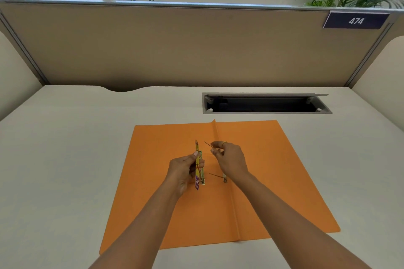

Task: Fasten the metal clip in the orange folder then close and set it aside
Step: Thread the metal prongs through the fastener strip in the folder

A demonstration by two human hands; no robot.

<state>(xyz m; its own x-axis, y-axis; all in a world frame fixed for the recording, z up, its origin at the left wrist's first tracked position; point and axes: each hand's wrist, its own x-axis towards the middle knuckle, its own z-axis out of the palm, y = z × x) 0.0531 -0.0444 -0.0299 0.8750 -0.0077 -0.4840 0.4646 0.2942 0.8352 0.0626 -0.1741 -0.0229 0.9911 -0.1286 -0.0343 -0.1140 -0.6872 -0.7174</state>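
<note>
The orange folder [273, 177] lies open and flat on the desk, its spine crease running down the middle. My left hand [183, 170] holds a narrow printed packet [197, 166] upright, with a metal strip against it. My right hand [229, 159] pinches the far prong [207, 144] of the metal clip near the crease. A second thin prong [216, 175] sticks up from the folder just below that hand, beside a small metal piece [224, 179].
An open cable tray slot [266, 105] is set into the desk behind the folder. A beige partition [175, 46] closes the back, with a plate marked 474 [356, 20]. Bare desk surface [65, 148] lies to the left and right.
</note>
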